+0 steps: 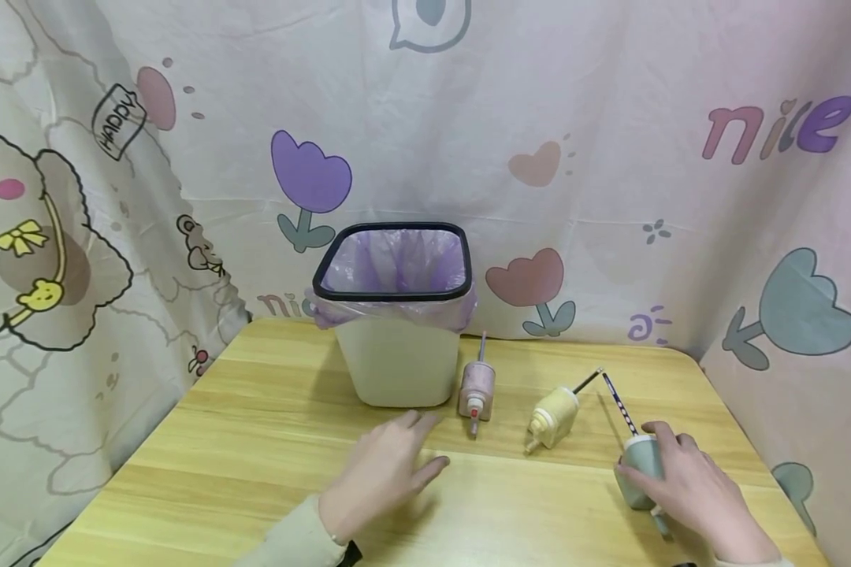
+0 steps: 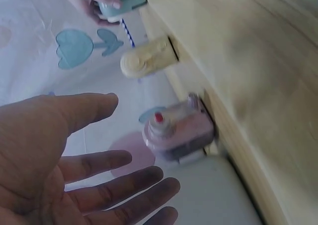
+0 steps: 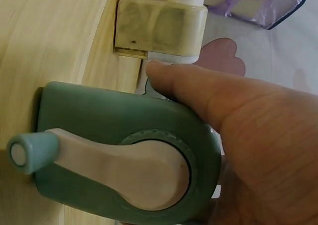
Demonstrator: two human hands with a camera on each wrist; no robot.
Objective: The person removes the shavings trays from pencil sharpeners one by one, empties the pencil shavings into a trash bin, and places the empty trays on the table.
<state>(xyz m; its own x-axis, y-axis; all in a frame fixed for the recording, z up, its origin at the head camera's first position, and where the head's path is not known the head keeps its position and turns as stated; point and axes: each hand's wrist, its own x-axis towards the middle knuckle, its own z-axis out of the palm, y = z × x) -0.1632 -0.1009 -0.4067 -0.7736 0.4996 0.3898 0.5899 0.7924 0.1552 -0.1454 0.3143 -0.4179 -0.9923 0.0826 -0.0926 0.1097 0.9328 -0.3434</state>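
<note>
My right hand [image 1: 702, 488] grips a green hand-crank pencil sharpener [image 1: 641, 454] at the right of the table, thumb on one side and fingers on the other. The sharpener's pale crank [image 3: 114, 165] with its green knob faces the right wrist camera. A dark pencil with light spots [image 1: 620, 405] sticks out of its far side. Above the table, left of a pink sharpener [image 1: 478, 381], my left hand [image 1: 379, 471] is held with its fingers extended and nothing in them. A yellow sharpener [image 1: 557, 413] with a dark pencil [image 1: 587, 381] stands between the pink and green ones.
A whitish trash bin [image 1: 406, 362] with a black rim and a purple bag stands at the back, beside the pink sharpener. A purple pencil [image 1: 482, 346] sticks out behind that sharpener. Printed curtains [image 1: 411, 118] hang around the wooden table [image 1: 255, 425].
</note>
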